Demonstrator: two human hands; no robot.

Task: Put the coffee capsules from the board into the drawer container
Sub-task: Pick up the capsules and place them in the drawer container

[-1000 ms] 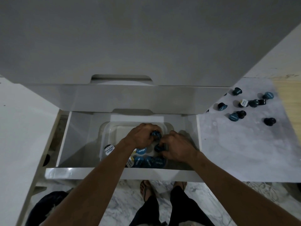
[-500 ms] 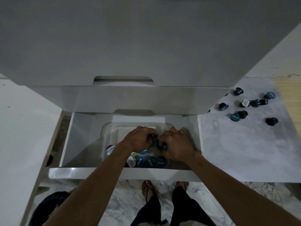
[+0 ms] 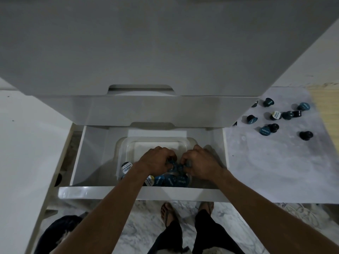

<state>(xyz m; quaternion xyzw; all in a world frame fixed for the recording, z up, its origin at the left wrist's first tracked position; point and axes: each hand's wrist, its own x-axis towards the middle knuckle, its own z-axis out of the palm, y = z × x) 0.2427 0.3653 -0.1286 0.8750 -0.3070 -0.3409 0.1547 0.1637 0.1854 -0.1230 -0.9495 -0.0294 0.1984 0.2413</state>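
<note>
Two hands in the drawer [image 3: 78, 158], left hand [image 3: 156, 160] and right hand [image 3: 200, 165] curled on capsules [image 3: 174, 166] over the container [image 3: 126, 143], more capsules on the board [image 3: 271, 162], right.

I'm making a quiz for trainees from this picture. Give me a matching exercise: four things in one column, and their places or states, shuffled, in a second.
Things:
1. left hand
2. clear container
3. loose capsules
4. white-lidded capsule

Places or states:
A. scattered on the marble board, right of the drawer
B. inside the open drawer
C. curled round dark capsules, beside the right hand
D. lying at the container's left side

Pairs: 1-C, 2-B, 3-A, 4-D
</note>
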